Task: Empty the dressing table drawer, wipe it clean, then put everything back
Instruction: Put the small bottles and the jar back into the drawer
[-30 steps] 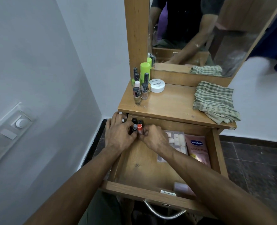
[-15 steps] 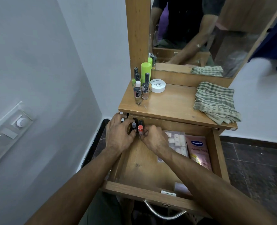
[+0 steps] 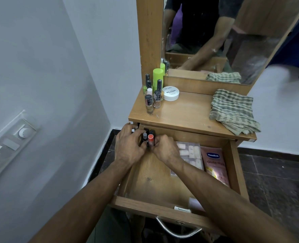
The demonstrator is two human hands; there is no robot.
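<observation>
The room has pale grey walls (image 3: 48, 67) and a dark speckled stone floor (image 3: 276, 172). A white switch panel (image 3: 6, 148) with a round dial sits on the left wall. A wooden-framed mirror (image 3: 215, 35) stands in the corner.

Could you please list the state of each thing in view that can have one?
drawer: pulled open, still holding items.
left hand: curled round small bottles at the drawer's back left corner.
right hand: curled round the same bottles.
small bottles: upright, capped.
checked cloth: folded, lying on the tabletop.
white nail polish jar: lid on.
Vaseline pack: lying flat in the drawer.
</observation>
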